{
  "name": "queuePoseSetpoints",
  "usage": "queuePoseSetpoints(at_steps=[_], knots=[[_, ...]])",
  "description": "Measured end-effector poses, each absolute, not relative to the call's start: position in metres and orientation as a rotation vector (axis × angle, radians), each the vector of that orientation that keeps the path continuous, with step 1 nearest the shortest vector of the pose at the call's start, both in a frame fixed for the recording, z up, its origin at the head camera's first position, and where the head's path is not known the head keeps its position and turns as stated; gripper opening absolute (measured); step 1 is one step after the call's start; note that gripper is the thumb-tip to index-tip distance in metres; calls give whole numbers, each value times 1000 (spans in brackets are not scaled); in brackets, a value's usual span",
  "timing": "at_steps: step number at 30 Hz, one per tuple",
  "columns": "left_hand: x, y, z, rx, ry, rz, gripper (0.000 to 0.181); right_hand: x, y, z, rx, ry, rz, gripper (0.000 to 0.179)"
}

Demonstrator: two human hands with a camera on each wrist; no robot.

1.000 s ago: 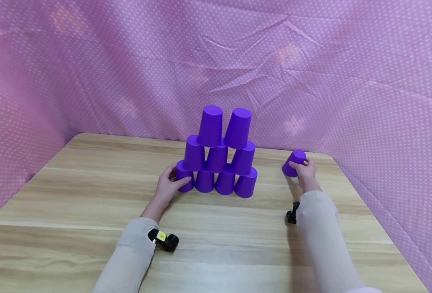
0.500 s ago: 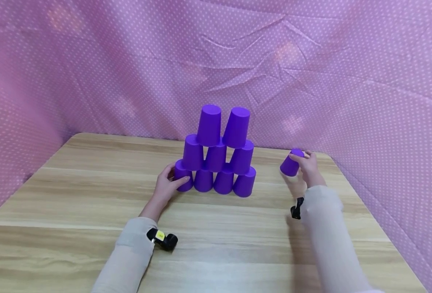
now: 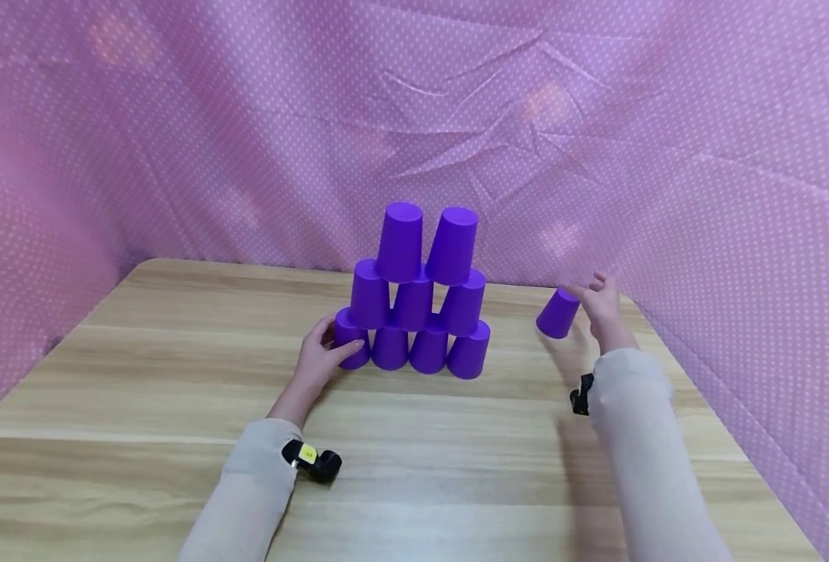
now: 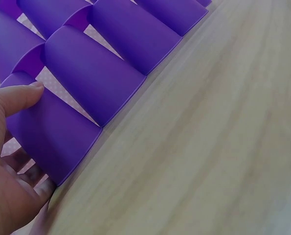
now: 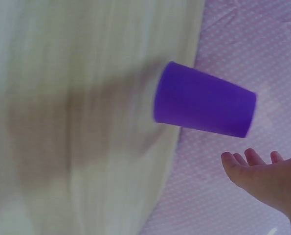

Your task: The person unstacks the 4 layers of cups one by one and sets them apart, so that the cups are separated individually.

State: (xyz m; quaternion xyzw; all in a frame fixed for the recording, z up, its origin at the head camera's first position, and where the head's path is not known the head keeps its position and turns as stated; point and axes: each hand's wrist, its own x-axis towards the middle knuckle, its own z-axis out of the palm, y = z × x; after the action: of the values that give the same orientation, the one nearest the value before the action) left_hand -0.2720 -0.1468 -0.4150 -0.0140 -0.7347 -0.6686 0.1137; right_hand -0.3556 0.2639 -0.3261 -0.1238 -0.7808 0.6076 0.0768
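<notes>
In the head view, upside-down purple cups stand stacked in a pyramid: several in the bottom row, three in the middle row and two on top. My left hand grips the bottom-left cup, its thumb across the front and the other fingers behind and below, as the left wrist view shows. A single purple cup stands upside down on the right of the table. Beside it, my right hand has extended fingers and holds nothing; the right wrist view shows a gap between this hand and the cup.
The wooden table has a back edge just behind the cups. A pink dotted cloth hangs behind and along both sides. Black wrist cameras, one on the left and one on the right, sit at the sleeves.
My right hand has let go of the single cup and drawn back to the right, its fingers spreading. The left hand and the pyramid have stayed in place.
</notes>
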Motion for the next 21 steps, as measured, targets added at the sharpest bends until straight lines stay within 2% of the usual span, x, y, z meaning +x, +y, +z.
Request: queuePoseSetpoints(at_steps=[9, 21], knots=[[-271, -146, -416, -46, -2134, -1984, 58, -351, 255, -301, -254, -2396, 1733, 87], [-270, -146, -415, -58, -2148, -1966, 58, -344, 243, -280, -158, -2343, 1786, 81]])
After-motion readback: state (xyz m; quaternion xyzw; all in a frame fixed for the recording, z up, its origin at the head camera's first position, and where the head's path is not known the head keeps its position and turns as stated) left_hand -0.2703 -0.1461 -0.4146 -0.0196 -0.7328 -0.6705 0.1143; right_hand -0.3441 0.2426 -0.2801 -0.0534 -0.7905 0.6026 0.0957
